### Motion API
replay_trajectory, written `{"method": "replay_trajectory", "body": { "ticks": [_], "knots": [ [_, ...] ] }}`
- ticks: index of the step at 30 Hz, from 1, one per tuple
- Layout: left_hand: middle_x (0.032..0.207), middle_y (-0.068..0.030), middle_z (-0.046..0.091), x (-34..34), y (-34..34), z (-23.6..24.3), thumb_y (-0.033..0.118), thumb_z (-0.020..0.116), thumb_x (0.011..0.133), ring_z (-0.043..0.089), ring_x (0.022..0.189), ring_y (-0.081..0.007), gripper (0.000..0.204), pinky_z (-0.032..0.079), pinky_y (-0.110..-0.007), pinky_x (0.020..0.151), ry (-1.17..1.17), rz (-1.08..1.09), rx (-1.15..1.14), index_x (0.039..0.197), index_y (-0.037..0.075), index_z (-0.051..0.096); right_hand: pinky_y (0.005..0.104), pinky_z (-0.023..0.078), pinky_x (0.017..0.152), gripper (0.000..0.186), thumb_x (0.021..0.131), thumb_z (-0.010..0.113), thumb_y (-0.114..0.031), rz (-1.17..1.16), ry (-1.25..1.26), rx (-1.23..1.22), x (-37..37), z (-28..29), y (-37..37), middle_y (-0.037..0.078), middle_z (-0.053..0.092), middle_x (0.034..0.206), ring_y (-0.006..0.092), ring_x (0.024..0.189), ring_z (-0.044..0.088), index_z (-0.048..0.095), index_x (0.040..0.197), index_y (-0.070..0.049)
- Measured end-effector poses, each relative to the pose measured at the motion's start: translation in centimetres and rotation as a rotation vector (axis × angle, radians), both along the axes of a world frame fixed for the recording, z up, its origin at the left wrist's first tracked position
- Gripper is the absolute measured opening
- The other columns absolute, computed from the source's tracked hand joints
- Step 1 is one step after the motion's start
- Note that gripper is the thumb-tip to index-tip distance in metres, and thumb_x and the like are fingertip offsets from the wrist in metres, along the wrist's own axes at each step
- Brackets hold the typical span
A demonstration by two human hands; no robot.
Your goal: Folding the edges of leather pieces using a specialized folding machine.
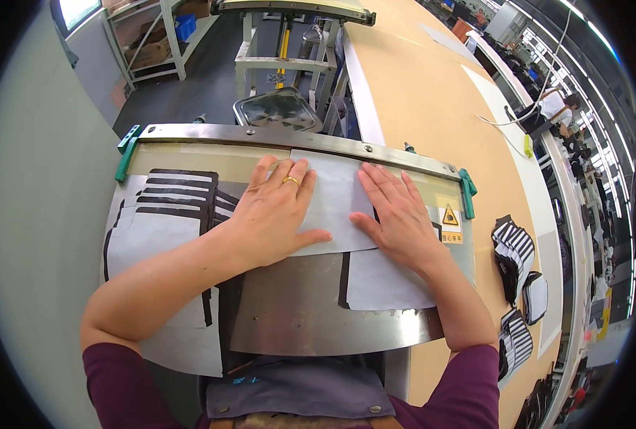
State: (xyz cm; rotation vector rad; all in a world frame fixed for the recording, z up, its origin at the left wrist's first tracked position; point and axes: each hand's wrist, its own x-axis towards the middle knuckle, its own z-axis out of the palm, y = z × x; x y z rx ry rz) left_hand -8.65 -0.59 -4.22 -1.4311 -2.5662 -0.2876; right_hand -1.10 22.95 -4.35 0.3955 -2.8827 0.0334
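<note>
I log the tan worktable (418, 86) sweeping from 12 round to 4 o'clock, clock read from mid-view with 12 away from the wearer. Next in size, the steel plate (282, 314) lies below both arms, bare toward 6; a metal bar (296, 140) closes its far edge at 12. Layered pale pieces with black edging (157, 243) sit at 9, left of the left forearm. Key relation: the pale grey sheet (332, 200) lies on the plate between the hands, at 3 o'clock from the left hand (271, 207) and at 9 from the right hand (396, 214). Neither hand is nearer; both touch it. Its long axis seems to run 12 to 6, though the hands cover its sides, so I note this as probable. Its far edge meets the bar; I cannot tell whether it butts against it or slips under. Grip: both hands lie palm-down, fingers extended, thumbs turned inward onto the sheet, nothing pinched. Sheet appearance: flat, smooth, matte, near edge fairly straight, no crease that I can make out. A second pale panel (389, 282), black along its left side, shows at 5. Smallest entries: a yellow warning sticker (449, 214) at 3, and a gold-coloured ring (290, 181) on one left finger.
</note>
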Motion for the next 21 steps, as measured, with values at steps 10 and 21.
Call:
{"method": "replay_trajectory", "body": {
  "ticks": [10,21],
  "knots": [
    [0.135,-0.0240,0.048,0.1,-0.3,0.2,0.057,0.064,0.086,0.043,0.131,-0.0331,0.085,0.016,-0.050,0.118,-0.019,0.025,0.019,0.132,-0.013,0.047,0.0454,0.035,0.108,0.060,0.094,0.059,-0.043,-0.009,-0.011,-0.075,-0.3,0.7,-0.7,0.015,0.048,0.134,0.0335,0.128,0.042,0.052,0.134,0.001],
    [0.105,-0.0110,0.059,-2.4,-1.3,1.4,0.029,0.073,0.085,0.054,0.106,-0.0295,0.033,0.038,-0.041,0.093,-0.324,0.291,0.059,0.098,0.005,0.055,0.0457,0.031,0.114,0.070,0.088,0.070,-0.037,-0.014,0.007,-0.130,-0.1,0.8,-0.8,0.018,0.043,0.143,0.0379,0.137,0.037,0.045,0.142,-0.001]
  ]
}}
